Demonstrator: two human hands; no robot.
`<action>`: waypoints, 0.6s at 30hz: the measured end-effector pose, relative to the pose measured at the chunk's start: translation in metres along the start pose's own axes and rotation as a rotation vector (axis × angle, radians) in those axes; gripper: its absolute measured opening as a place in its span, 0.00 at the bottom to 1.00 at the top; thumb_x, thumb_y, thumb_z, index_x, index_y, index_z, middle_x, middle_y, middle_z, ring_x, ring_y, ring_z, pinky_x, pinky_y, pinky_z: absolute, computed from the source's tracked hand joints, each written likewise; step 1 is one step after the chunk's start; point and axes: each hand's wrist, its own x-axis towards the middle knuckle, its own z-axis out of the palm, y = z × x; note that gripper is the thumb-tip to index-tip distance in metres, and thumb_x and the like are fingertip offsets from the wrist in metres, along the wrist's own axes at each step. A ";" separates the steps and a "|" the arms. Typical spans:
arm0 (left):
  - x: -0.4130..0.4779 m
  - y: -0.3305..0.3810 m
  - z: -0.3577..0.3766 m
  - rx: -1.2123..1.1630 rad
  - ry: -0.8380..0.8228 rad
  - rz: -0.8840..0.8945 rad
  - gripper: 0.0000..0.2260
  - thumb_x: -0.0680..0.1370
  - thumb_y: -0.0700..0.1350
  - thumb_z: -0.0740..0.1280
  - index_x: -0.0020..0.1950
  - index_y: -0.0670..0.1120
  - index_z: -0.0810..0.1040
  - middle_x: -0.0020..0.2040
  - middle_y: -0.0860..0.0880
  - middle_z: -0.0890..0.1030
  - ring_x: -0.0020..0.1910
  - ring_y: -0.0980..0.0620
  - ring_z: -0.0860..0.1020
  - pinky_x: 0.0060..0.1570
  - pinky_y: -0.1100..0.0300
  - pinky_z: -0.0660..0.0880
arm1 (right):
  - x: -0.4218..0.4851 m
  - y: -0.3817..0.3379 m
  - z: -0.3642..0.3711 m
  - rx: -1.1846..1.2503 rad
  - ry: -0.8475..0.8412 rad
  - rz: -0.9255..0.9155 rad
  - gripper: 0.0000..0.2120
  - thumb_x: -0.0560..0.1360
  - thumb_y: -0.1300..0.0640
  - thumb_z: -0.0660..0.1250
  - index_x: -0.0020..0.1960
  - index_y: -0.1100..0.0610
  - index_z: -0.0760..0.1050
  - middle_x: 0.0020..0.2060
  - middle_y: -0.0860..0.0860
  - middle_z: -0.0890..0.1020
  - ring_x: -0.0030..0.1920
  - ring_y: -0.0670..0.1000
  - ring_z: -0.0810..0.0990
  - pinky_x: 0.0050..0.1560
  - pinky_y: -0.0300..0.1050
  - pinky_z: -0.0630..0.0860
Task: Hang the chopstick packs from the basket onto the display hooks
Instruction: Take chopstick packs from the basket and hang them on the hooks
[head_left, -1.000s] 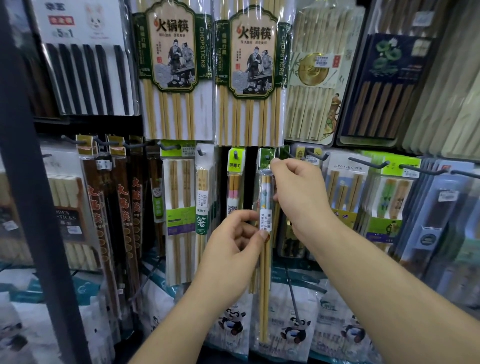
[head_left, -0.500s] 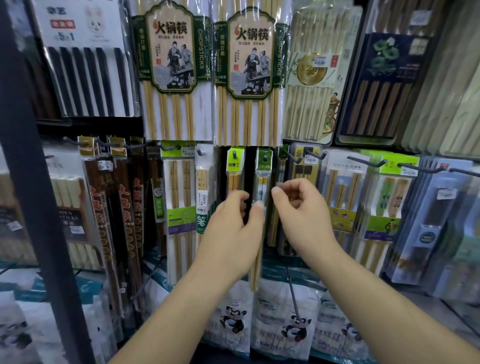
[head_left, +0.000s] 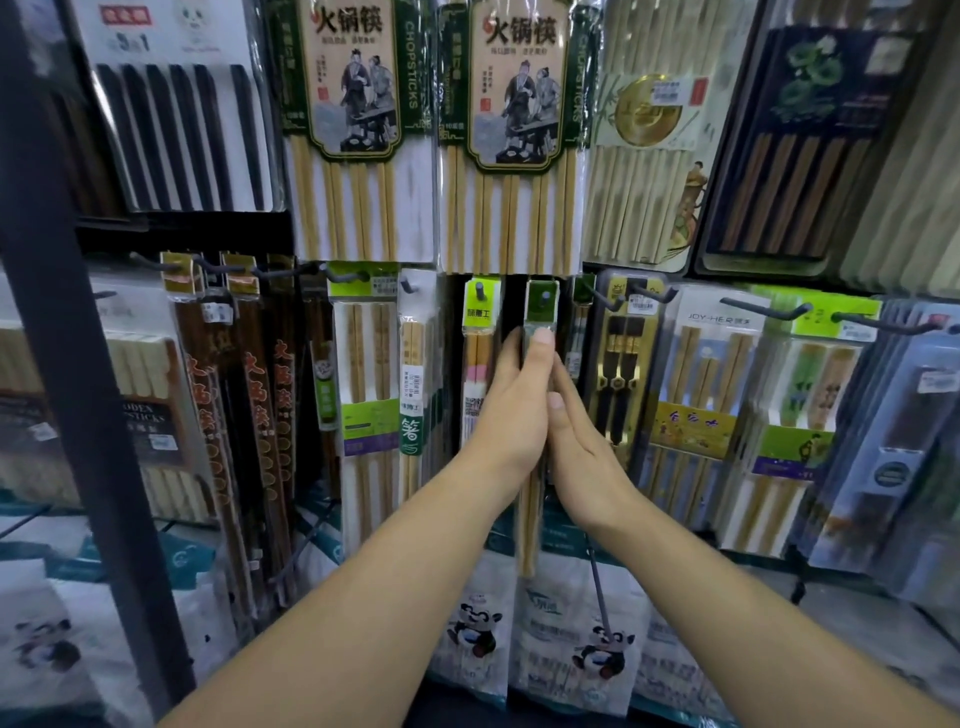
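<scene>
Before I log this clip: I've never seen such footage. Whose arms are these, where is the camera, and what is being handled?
No machine here: these are a person's two bare arms, filmed by one wide-angle camera worn on their head, looking forward at the hands. The left hand and right hand lie flat, fingers straight, against either side of a narrow clear pack of pale bamboo chopsticks with a green header card. It hangs on a dark metal display hook. Other packs hang around it, such as the large cream-and-green chopstick packs above. No basket is in view.
</scene>
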 end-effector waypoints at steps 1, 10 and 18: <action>0.004 -0.001 0.001 0.005 0.011 -0.002 0.28 0.85 0.62 0.56 0.83 0.56 0.58 0.79 0.57 0.66 0.72 0.61 0.64 0.67 0.62 0.61 | 0.003 0.003 0.001 0.003 0.001 0.006 0.35 0.79 0.30 0.44 0.83 0.40 0.44 0.81 0.38 0.52 0.78 0.36 0.52 0.80 0.47 0.53; 0.046 -0.006 0.007 0.115 0.106 -0.105 0.31 0.84 0.65 0.55 0.84 0.53 0.56 0.81 0.48 0.65 0.79 0.46 0.63 0.72 0.51 0.60 | 0.040 0.028 0.008 0.034 0.001 0.022 0.28 0.86 0.42 0.49 0.83 0.44 0.45 0.81 0.44 0.58 0.77 0.40 0.58 0.76 0.38 0.58; 0.047 -0.020 0.000 0.077 0.089 -0.138 0.32 0.83 0.66 0.56 0.83 0.53 0.58 0.81 0.51 0.65 0.79 0.50 0.63 0.63 0.58 0.61 | 0.034 0.047 0.006 -0.034 -0.030 0.077 0.34 0.81 0.34 0.48 0.83 0.43 0.44 0.81 0.42 0.56 0.77 0.41 0.56 0.75 0.39 0.54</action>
